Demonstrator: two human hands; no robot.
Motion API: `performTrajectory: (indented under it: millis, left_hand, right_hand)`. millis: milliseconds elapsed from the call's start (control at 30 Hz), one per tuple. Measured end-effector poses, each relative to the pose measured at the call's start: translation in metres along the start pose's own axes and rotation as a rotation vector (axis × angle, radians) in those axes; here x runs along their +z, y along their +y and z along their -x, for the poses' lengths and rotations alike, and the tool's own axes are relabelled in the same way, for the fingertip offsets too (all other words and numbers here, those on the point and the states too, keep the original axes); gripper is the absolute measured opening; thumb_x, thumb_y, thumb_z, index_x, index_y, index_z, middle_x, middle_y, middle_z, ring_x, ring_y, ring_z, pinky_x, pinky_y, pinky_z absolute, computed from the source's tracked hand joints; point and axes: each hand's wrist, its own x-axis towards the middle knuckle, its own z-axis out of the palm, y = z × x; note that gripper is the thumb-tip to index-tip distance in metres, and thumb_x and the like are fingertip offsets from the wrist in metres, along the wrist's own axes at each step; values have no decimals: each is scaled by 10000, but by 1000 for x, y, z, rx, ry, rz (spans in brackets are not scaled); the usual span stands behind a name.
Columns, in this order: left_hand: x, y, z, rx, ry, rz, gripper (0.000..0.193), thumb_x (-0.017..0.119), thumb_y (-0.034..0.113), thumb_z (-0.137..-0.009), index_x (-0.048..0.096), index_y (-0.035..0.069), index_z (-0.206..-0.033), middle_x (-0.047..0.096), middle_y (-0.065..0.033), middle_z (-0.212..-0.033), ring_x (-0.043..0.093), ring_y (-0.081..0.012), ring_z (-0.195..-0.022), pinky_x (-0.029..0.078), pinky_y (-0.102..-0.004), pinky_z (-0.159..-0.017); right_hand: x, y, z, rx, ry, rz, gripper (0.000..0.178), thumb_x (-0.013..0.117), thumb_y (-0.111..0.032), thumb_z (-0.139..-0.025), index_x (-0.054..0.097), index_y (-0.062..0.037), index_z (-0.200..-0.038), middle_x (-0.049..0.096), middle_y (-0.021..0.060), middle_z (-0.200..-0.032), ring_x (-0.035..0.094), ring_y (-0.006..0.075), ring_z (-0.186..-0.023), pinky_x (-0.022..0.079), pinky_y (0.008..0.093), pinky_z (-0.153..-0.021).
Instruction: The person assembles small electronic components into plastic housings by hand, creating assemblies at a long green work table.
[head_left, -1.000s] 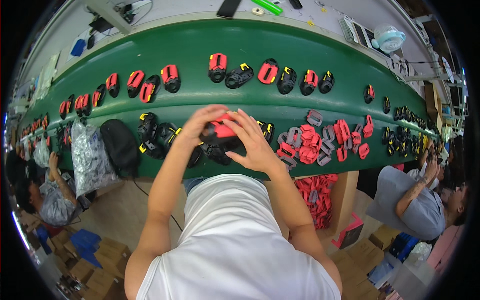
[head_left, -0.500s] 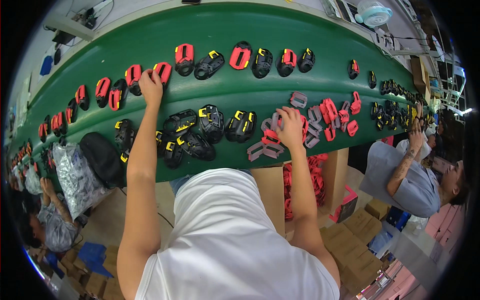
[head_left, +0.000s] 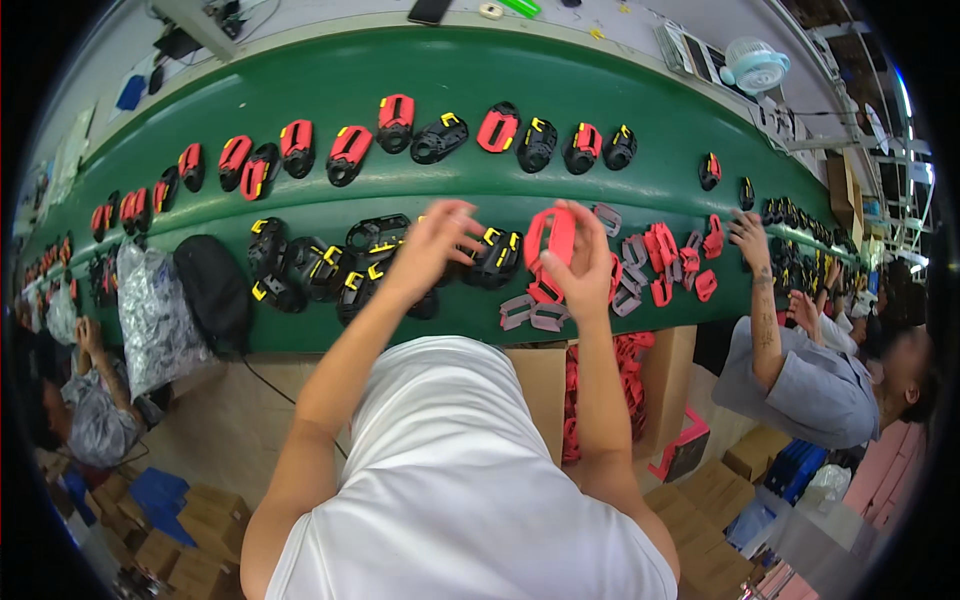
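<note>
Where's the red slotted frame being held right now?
In the head view, the red slotted frame is right of centre in the person's right hand, just right of the black-and-yellow shells on the green worktop.

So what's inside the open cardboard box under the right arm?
Red pieces heaped in the cardboard box, similar in colour to the red piece in the right hand. The right forearm covers the middle, and whatever lies beneath the top layer is hidden.

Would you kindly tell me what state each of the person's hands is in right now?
Left hand: open, fingers loosely spread near the black parts, no held thing visible.
Right hand: closed, holding a red slotted part.
</note>
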Motion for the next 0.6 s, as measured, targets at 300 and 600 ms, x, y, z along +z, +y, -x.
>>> performTrajectory:
  millis: [300, 600]
  left_hand:
    - [40, 35, 68, 265, -35, -53, 214, 441, 229, -954, 474, 20, -925, 449, 8, -541, 408, -49, -486, 319, -228, -442]
    - [50, 50, 110, 381, 43, -316, 266, 462, 186, -937, 495, -1, -751, 472, -47, -526, 385, -90, -449, 335, -270, -434]
  right_hand:
    - [66, -68, 59, -151, 20, -535, 500, 609, 11, -795, 383, 37, -1240, 497, 184, -1211, 475, 233, -1145, 376, 346, -979]
    - [64, -90, 76, -102, 90, -66, 141, 493, -119, -924, 535, -7, -848, 518, -9, -660, 449, 34, -581, 368, 185, -521]
